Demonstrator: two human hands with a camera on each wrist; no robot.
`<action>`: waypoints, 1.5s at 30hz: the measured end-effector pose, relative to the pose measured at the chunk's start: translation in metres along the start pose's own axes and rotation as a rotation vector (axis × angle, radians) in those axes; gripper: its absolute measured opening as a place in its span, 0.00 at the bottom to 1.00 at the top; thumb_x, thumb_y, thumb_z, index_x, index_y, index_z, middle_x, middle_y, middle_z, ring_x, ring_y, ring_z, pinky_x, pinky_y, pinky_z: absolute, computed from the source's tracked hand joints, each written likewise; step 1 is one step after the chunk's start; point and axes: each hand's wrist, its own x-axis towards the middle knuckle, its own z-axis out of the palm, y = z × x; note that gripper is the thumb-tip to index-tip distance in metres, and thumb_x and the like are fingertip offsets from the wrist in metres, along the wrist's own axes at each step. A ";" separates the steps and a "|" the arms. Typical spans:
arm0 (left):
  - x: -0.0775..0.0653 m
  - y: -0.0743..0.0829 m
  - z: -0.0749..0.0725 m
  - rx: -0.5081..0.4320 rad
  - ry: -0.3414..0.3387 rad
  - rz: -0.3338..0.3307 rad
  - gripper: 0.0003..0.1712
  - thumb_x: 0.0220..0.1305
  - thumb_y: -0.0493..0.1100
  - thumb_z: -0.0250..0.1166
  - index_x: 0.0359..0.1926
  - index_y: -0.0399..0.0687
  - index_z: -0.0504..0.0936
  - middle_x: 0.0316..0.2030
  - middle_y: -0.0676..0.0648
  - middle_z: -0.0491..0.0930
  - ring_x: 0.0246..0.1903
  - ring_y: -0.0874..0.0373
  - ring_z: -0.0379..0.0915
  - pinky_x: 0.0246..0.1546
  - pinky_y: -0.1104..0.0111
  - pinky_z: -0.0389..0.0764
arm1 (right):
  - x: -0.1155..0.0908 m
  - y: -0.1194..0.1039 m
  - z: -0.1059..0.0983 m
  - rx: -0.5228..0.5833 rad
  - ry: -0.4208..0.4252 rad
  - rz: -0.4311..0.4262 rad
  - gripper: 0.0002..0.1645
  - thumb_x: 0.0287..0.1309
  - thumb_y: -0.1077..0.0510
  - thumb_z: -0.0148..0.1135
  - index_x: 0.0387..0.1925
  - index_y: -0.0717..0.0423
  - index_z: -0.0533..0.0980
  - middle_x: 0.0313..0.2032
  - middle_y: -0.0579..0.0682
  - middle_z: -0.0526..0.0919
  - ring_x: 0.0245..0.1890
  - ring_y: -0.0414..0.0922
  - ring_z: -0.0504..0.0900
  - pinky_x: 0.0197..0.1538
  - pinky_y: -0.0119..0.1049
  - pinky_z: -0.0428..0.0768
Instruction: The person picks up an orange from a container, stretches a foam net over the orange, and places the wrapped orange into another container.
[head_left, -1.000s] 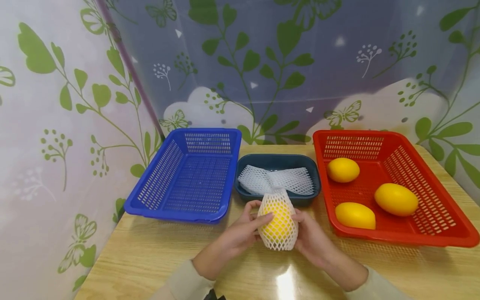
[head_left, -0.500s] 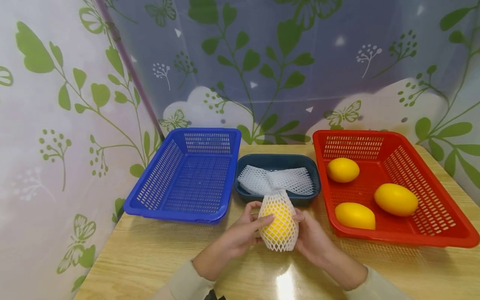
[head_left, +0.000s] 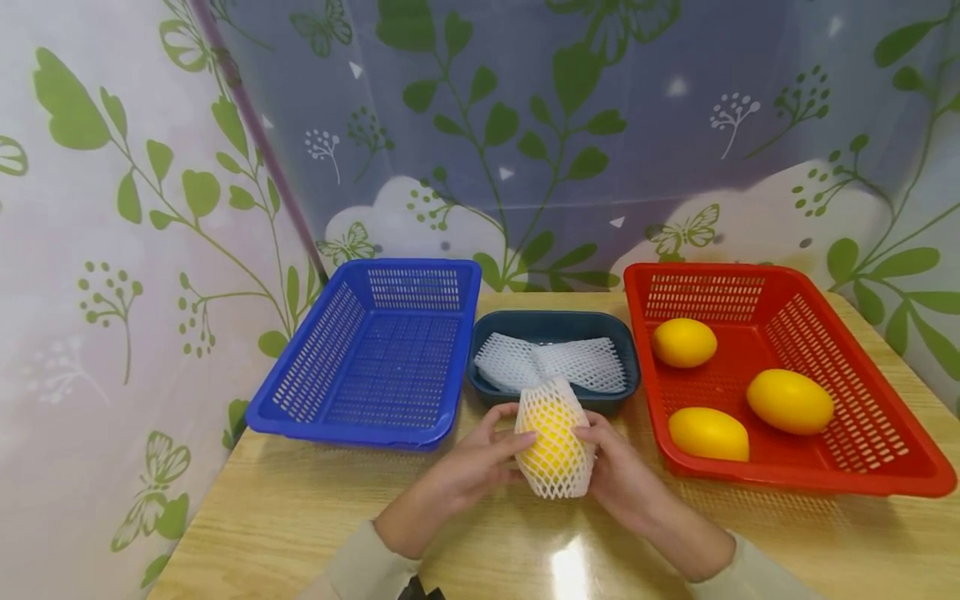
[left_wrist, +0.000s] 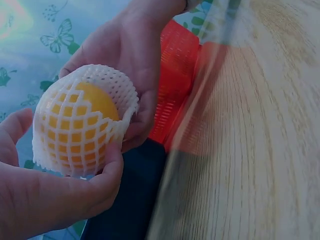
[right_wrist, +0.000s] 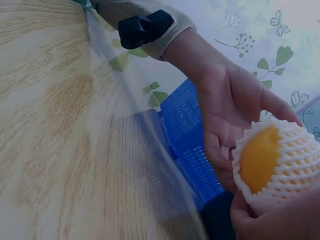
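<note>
The yellow fruit [head_left: 551,437] sits between the two hands at the near middle of the counter [head_left: 262,517], sheathed in a white foam net [head_left: 557,483]. The left hand [head_left: 480,457] grips it from the left and the right hand [head_left: 624,482] from the right, thumbs on the near face. It should be fairly light and firm, its bare skin smooth and perhaps slippery; the net looks soft, stretchy and easily torn by a hard tug. The broad middle seems the best hold, through the mesh (the bare patch at the mouth gives less grip). Just beyond the hands, a dark tray [head_left: 555,317] holds more nets [head_left: 583,364]; its near rim stands close enough to catch the net's far end, though whether they touch I cannot tell. Raised walls flank it: a blue basket [head_left: 397,367] left, and right a red basket [head_left: 731,367] with three loose fruits [head_left: 790,402].
</note>
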 end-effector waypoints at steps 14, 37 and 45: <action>0.004 -0.001 -0.005 0.024 -0.053 -0.014 0.36 0.68 0.41 0.58 0.70 0.45 0.51 0.53 0.39 0.74 0.45 0.56 0.76 0.49 0.59 0.77 | 0.003 0.004 0.005 -0.021 0.103 -0.015 0.30 0.68 0.55 0.55 0.63 0.57 0.53 0.49 0.51 0.72 0.44 0.43 0.77 0.49 0.33 0.77; 0.007 -0.002 0.001 -0.011 -0.018 0.027 0.29 0.63 0.41 0.56 0.62 0.51 0.53 0.51 0.44 0.72 0.45 0.55 0.75 0.45 0.60 0.77 | 0.004 0.004 0.014 -0.154 0.159 -0.127 0.29 0.68 0.56 0.57 0.63 0.61 0.58 0.49 0.55 0.69 0.44 0.44 0.73 0.47 0.31 0.77; -0.001 0.014 0.008 -0.099 -0.031 0.114 0.35 0.59 0.39 0.52 0.66 0.51 0.50 0.51 0.47 0.70 0.46 0.58 0.73 0.48 0.64 0.76 | 0.008 -0.006 0.018 -0.037 0.175 -0.118 0.22 0.75 0.46 0.43 0.57 0.57 0.61 0.44 0.48 0.73 0.42 0.44 0.74 0.48 0.34 0.77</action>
